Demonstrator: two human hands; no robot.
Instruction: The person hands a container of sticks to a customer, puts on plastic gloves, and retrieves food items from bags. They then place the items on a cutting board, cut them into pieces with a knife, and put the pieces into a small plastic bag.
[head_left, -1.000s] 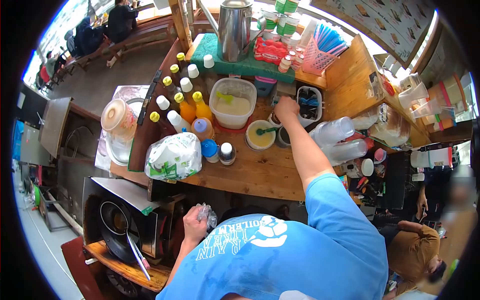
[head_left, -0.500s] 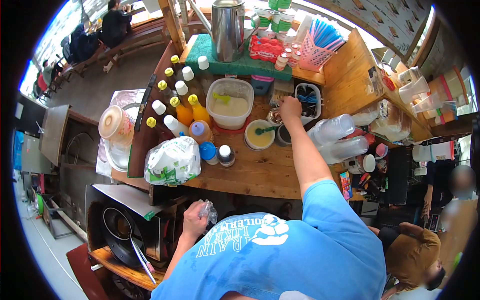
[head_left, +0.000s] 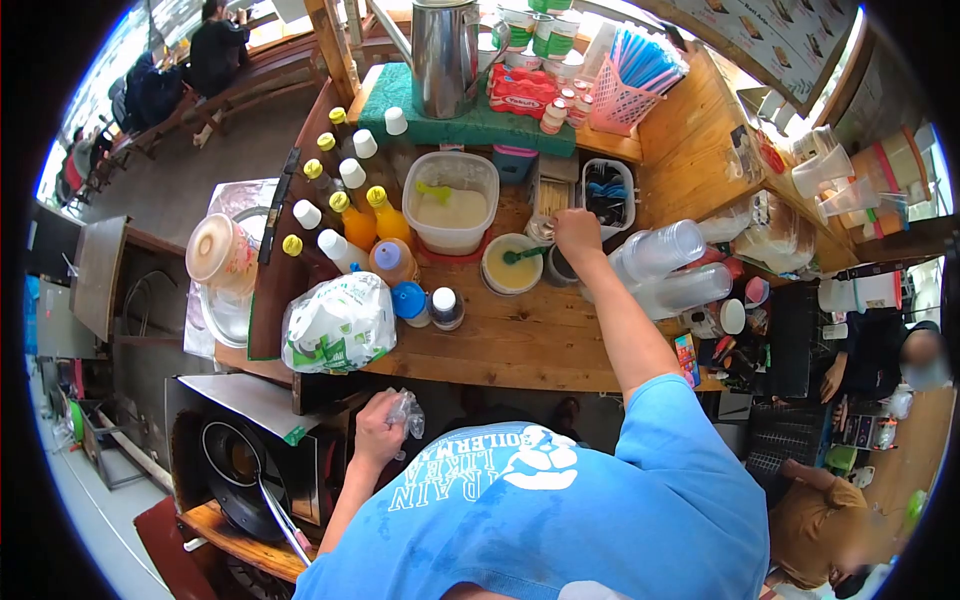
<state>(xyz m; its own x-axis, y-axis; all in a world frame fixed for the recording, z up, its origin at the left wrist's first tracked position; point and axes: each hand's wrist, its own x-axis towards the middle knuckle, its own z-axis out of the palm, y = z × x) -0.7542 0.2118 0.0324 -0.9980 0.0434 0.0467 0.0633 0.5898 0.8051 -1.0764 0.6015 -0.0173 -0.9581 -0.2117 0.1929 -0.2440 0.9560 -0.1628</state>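
Observation:
My left hand is closed on a crumpled clear plastic bag, low in front of the counter edge. My right hand reaches across the counter with its fingers curled down; what they hold, if anything, is hidden. Just left of it stands a round white tub of pale yellow cream with a green spoon in it. A dark cup sits under the hand, partly covered. Beside the fingers are a small glass jar and a box of wooden sticks.
Sauce bottles, a tub of white powder and a wrapped tissue pack stand on the left. Stacked plastic cups lie right of my arm, near a cutlery bin. A pan is at lower left. Other people are at right.
My right hand has moved slightly down and away from the small glass jar, uncovering the stick box. My left hand keeps the bag, a little further left. The view has shifted slightly.

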